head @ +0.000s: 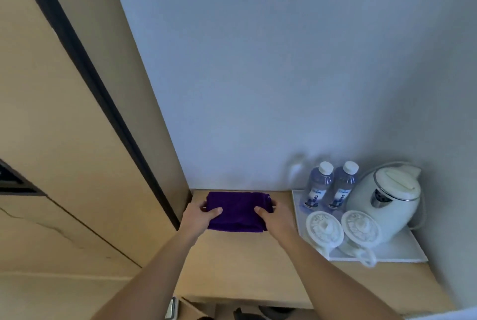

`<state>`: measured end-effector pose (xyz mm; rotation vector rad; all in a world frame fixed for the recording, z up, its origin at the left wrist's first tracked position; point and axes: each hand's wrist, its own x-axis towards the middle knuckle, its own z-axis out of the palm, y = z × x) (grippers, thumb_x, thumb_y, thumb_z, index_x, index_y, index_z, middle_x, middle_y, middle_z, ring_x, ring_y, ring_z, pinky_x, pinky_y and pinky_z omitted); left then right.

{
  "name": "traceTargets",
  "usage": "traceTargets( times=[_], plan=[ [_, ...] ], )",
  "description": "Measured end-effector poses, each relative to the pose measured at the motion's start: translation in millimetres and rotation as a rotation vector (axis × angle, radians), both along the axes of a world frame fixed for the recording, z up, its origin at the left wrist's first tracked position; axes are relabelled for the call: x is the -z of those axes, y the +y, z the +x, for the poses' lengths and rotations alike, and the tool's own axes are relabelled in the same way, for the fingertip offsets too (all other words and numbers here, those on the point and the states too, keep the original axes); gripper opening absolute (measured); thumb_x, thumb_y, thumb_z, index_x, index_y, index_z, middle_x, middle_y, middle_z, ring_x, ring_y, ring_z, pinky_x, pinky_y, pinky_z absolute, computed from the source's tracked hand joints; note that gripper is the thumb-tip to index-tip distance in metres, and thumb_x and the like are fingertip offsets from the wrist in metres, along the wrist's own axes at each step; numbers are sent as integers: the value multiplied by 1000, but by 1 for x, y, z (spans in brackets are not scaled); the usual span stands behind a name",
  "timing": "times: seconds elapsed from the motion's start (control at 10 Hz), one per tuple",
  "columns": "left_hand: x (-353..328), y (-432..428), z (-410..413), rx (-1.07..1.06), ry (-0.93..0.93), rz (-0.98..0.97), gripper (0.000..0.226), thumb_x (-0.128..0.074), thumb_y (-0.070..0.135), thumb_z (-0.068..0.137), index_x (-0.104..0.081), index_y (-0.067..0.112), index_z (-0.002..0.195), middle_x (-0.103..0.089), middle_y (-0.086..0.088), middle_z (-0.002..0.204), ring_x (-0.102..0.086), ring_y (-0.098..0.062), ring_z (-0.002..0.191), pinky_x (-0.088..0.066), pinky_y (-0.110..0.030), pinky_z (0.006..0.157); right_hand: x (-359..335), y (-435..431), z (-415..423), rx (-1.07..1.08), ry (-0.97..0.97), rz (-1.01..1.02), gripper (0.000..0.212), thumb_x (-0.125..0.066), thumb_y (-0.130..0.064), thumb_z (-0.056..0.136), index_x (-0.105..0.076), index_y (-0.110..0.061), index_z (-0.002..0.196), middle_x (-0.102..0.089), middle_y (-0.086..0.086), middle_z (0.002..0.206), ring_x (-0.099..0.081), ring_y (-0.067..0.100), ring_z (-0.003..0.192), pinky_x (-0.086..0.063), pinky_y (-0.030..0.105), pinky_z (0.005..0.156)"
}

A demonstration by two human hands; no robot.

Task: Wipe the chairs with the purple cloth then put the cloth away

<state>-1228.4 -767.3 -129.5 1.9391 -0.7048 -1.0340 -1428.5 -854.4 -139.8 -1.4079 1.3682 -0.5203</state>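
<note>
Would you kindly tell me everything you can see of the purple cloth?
The purple cloth is deep violet, soft and napped like microfibre, folded into a thick rectangle. It sits level at the back of the wooden counter, near the wall, left of the white tray and apart from it. The left hand grips its left end, the right hand its right end, thumbs on top.

There is one camera, worn on the person's head, and it looks forward and down along both bare forearms to a counter [245,268] against the wall [284,61]. It sits close: the left hand [200,217], right hand [275,219] and cloth [238,210] land just below mid-frame. The wide lens leans the cabinet [64,113] at left, and a tray [402,252] fills the lower right.
</note>
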Motion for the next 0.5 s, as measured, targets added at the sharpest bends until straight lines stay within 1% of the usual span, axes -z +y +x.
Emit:
traceTargets(
  times=[0.1,0.2,0.3,0.4,0.5],
  plan=[
    [19,-12,12,67,-67,100,39,-75,27,88,-63,8,119,-69,-5,105,-67,-20,94,-58,-38,86,18,-12,15,-21,130,6,40,-71,-28,91,-59,-9,124,-68,4,110,-63,21,97,-51,32,85],
    [49,-6,11,98,-145,228,34,-76,27,87,-63,7,112,-66,-2,96,-63,-17,87,-56,-32,78,42,-6,22,-68,305,52,44,-72,-29,89,-55,-7,124,-65,9,116,-63,24,103,-51,33,85],
    [73,4,12,51,-179,316,52,-78,42,81,-60,12,120,-61,1,103,-61,-15,90,-56,-33,81,62,3,25,-81,446,21,50,-74,-33,87,-53,-8,125,-61,9,119,-60,23,106,-50,33,88],
    [91,0,17,62,-216,336,67,-77,54,75,-57,15,125,-58,-1,115,-60,-17,99,-56,-40,89,62,-11,26,-115,464,50,52,-74,-36,87,-53,-8,124,-61,8,119,-60,22,105,-50,31,83],
    [71,-5,6,10,-288,384,67,-80,45,78,-49,15,129,-48,-9,129,-48,-29,120,-47,-46,102,47,-7,28,-229,658,-29,57,-68,-44,90,-47,-8,129,-55,10,128,-56,26,114,-48,33,90]
  ],
)
